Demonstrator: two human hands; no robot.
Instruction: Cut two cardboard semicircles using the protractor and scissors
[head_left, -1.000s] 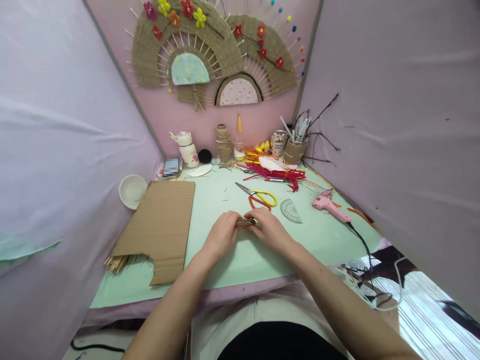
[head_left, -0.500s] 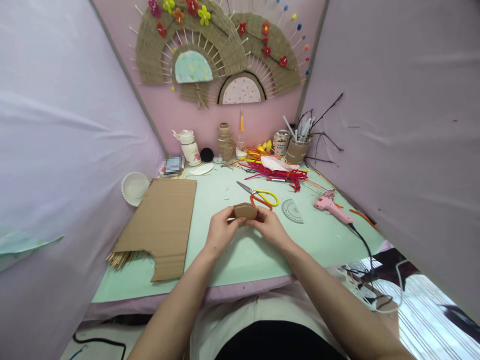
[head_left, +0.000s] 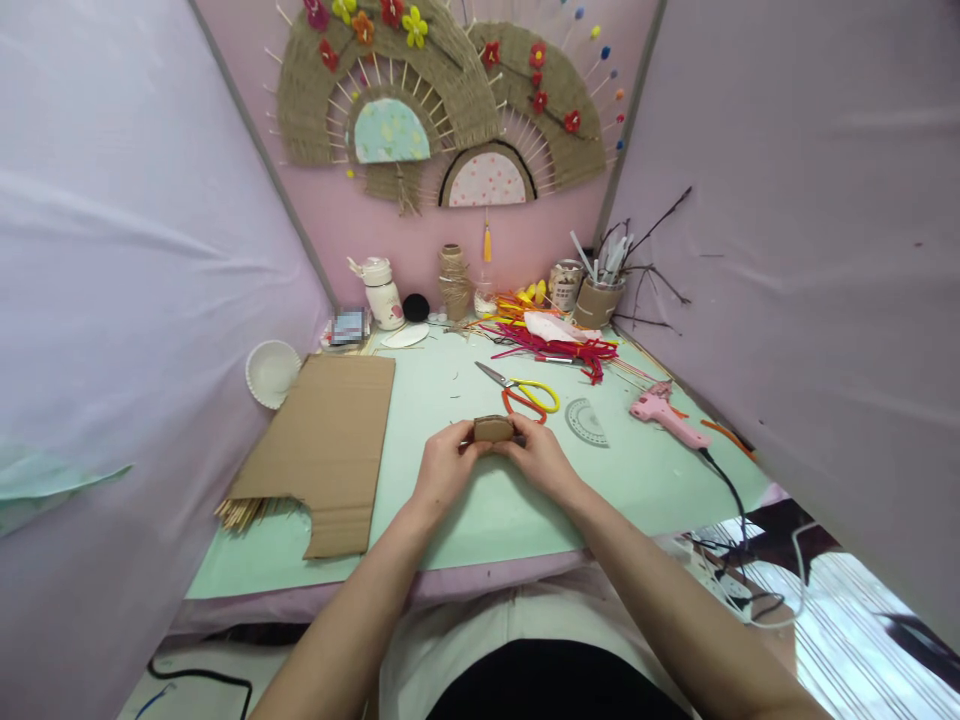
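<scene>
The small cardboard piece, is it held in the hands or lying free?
Held: left hand and right hand grip the small cardboard piece at opposite ends.

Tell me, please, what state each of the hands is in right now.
Left hand: closed, holding the left end of the small cardboard piece.
Right hand: closed, holding its right end.

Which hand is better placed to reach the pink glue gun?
Probably the right hand: the pink glue gun lies to its right, beyond the protractor; the left hand is farther away. Both hold the small cardboard piece, so the right would have to let go first.
</scene>
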